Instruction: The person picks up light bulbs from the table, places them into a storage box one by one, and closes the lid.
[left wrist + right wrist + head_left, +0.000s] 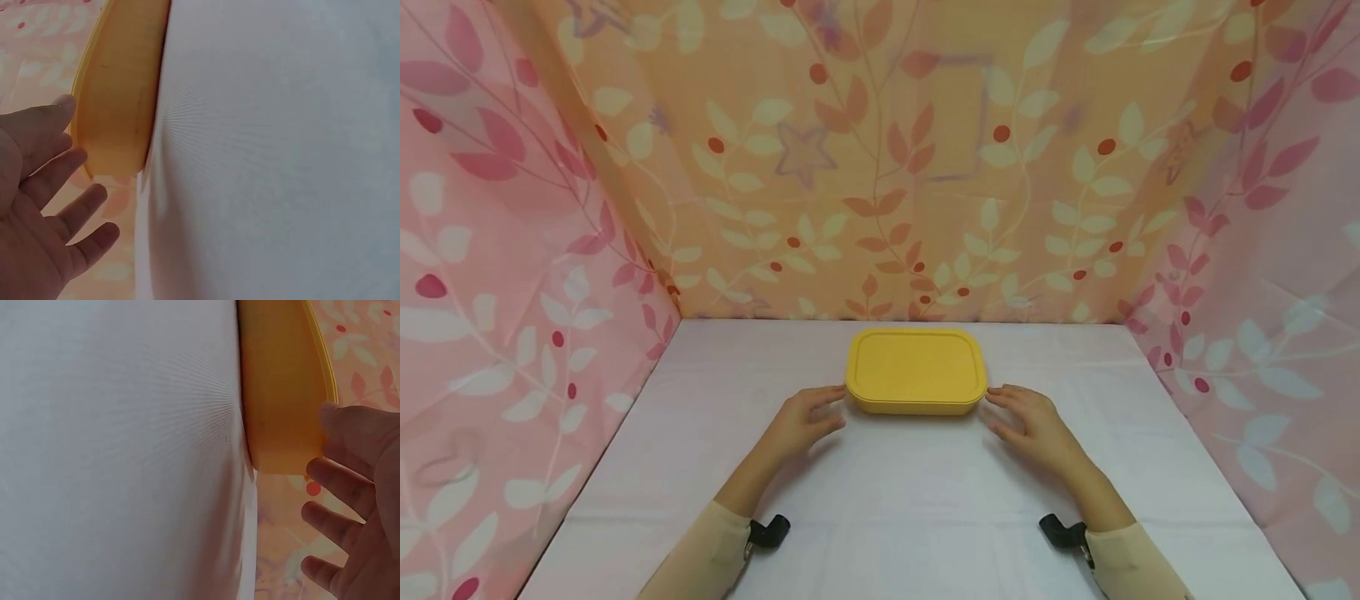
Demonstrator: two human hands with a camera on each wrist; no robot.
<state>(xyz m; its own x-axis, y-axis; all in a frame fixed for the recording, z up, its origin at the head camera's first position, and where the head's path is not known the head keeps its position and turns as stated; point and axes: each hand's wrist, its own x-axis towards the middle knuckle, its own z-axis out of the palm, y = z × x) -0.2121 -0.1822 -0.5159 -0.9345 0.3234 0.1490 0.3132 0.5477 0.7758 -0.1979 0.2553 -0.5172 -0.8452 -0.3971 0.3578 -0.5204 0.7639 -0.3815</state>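
A yellow lidded box (916,367), rectangular with rounded corners, sits on the white table toward the back. Its lid is on. My left hand (808,421) is at the box's left end, fingers spread and fairly straight, fingertips right at the edge. On the other side my right hand (1028,421) mirrors it, fingertips at the right end. In the left wrist view the thumb overlaps the lid rim of the box (122,94), the other fingers fanned out. The right wrist view shows the right thumb at the rim of the box (281,394), with the remaining fingers spread.
White cloth covers the table (895,500). An orange leaf-patterned curtain (880,167) hangs along the back edge, with pink patterned curtains on the left (497,333) and right (1262,333). Black wrist cameras (769,532) stick out from both beige sleeves.
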